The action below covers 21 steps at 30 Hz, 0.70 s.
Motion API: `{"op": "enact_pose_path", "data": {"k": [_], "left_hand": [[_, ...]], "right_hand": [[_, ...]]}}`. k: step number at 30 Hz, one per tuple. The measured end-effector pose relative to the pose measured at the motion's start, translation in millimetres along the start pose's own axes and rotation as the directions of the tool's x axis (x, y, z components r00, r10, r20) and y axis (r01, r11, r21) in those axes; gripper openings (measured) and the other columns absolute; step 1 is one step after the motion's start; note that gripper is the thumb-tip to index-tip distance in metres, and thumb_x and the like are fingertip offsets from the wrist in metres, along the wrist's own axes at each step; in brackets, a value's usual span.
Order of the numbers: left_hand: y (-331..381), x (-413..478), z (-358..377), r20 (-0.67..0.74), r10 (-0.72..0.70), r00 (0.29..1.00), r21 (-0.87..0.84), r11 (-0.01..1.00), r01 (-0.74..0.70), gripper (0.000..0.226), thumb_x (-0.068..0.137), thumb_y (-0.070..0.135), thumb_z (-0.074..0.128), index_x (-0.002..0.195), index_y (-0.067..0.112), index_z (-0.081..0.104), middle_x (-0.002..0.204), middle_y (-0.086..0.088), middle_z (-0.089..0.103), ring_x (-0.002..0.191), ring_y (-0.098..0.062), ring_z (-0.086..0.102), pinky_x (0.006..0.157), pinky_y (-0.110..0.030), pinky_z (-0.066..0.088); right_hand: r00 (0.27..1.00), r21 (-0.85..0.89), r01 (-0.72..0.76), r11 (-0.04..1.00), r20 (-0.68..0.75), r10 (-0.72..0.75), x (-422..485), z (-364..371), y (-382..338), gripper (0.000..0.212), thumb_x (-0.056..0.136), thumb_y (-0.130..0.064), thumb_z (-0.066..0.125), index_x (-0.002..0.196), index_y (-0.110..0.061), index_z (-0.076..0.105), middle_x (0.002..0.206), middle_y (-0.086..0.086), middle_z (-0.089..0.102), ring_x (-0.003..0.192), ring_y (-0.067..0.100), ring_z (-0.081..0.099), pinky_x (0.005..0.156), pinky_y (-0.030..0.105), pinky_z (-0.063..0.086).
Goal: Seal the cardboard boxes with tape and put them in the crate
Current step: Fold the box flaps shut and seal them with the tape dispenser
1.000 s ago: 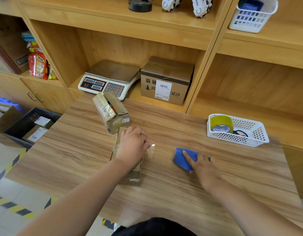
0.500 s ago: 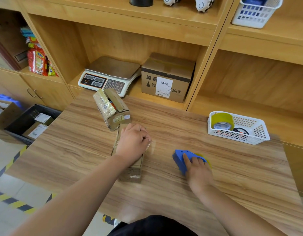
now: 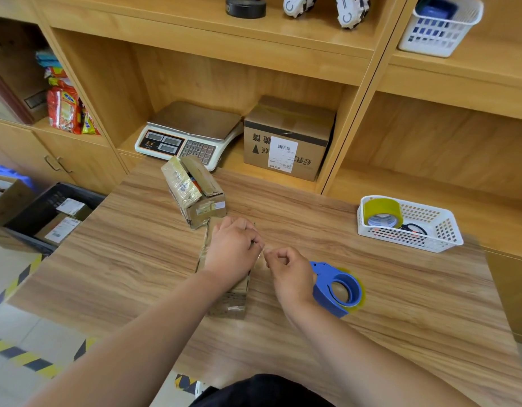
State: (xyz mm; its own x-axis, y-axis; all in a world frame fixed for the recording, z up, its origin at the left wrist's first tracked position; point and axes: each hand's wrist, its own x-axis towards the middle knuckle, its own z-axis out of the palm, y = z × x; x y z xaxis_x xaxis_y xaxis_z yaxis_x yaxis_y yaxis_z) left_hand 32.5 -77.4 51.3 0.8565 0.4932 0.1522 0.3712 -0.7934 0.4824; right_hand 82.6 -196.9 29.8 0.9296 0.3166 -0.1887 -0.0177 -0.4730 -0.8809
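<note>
A small cardboard box [image 3: 229, 302] lies lengthwise on the wooden table [image 3: 130, 259]. My left hand [image 3: 233, 251] rests on top of it with the fingers curled over its right edge. Beside those fingers, my right hand [image 3: 289, 271] is pinched thumb to forefinger at a clear tape end sticking out from the box. The blue tape dispenser [image 3: 339, 292] lies on its side just right of my right hand, untouched. A second box [image 3: 195, 192] with raised flaps stands tilted behind the first. The dark crate [image 3: 33, 210] sits on the floor at the left with boxes inside.
A white basket [image 3: 415, 239] at the table's right holds a yellow tape roll [image 3: 381, 212]. On the shelf behind stand a weighing scale [image 3: 192, 133] and a labelled carton [image 3: 286, 136]. Yellow-black floor tape runs below the table's left edge.
My right hand has let go of the blue dispenser and moved left to the tape end at the box's side. The left hand has stayed on the box.
</note>
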Motion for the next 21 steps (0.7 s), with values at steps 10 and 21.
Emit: {"op": "enact_pose_path", "data": {"k": [10, 21], "left_hand": [[-11.3, -8.6, -16.1, 0.081, 0.186, 0.979, 0.245, 0.949, -0.200, 0.064, 0.085, 0.037, 0.065, 0.139, 0.011, 0.044, 0.116, -0.006, 0.058, 0.105, -0.027, 0.057, 0.091, -0.036, 0.043], [-34.6, -18.9, -14.8, 0.151, 0.062, 0.987, 0.392, 0.912, -0.117, 0.075, 0.089, 0.046, -0.002, 0.150, 0.008, 0.019, 0.158, -0.006, 0.014, 0.144, -0.011, 0.000, 0.114, -0.030, -0.014]], "right_hand": [[0.967, -0.359, 0.125, 0.925, -0.166, -0.196, -3.3, 13.7, -13.8, 0.022, 0.083, -0.032, 0.065, 0.062, -0.026, 0.059, 0.080, -0.013, 0.059, 0.098, 0.017, 0.043, 0.074, 0.030, 0.014], [0.930, -0.396, 0.194, 0.897, -0.218, -0.297, -2.7, 38.4, -1.2, 0.022, 0.073, -0.021, 0.075, 0.057, -0.019, 0.059, 0.094, -0.004, 0.063, 0.101, 0.028, 0.051, 0.080, 0.040, 0.034]]}}
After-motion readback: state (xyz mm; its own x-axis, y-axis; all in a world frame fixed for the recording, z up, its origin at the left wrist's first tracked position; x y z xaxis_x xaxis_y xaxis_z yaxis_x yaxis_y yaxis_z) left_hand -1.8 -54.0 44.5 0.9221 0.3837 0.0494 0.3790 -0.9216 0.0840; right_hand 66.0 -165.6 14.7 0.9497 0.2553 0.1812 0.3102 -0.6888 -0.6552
